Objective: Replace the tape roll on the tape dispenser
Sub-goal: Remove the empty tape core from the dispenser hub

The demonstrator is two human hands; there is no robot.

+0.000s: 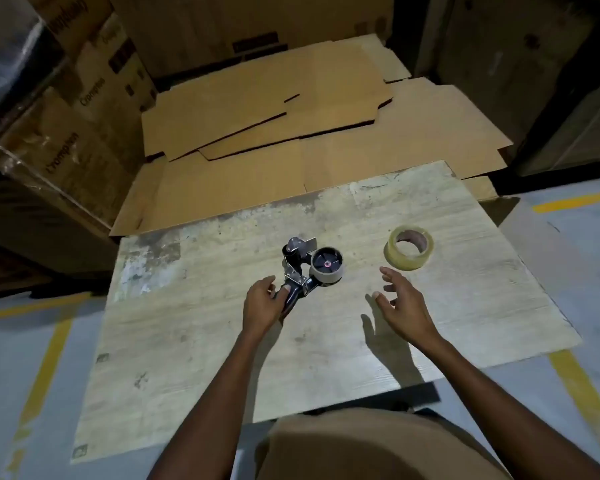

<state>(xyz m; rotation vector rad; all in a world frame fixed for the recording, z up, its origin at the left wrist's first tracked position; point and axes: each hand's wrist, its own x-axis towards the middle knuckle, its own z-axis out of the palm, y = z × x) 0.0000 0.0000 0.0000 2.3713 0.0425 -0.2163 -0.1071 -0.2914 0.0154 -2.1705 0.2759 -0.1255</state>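
From the head camera, the tape dispenser (309,271) lies on its side near the middle of the worn counter (430,323), with its round black spool (326,264) facing up. A thin grey-brown band rings the spool. It may be a spent core, though that is hard to tell. The left hand (262,303) grips the dispenser's handle (291,297), thumb on top and fingers curled at its far side. The right hand (400,303) holds nothing. Its fingers are spread and relaxed above the counter, between the dispenser and the fresh tape roll (408,247), which lies flat to the right, well apart from the spool. Flattened cardboard (291,133) lies beyond the counter, and stacked boxes (66,116) stand to the left.

The step in hand looks like a reach, either for the spool's band or for the new roll. To do it well, the left hand should pin the handle firmly so the dispenser cannot swivel. If the band is a core, it should come off first. Then the roll should go on squarely, with the tape's loose end facing the cutter.
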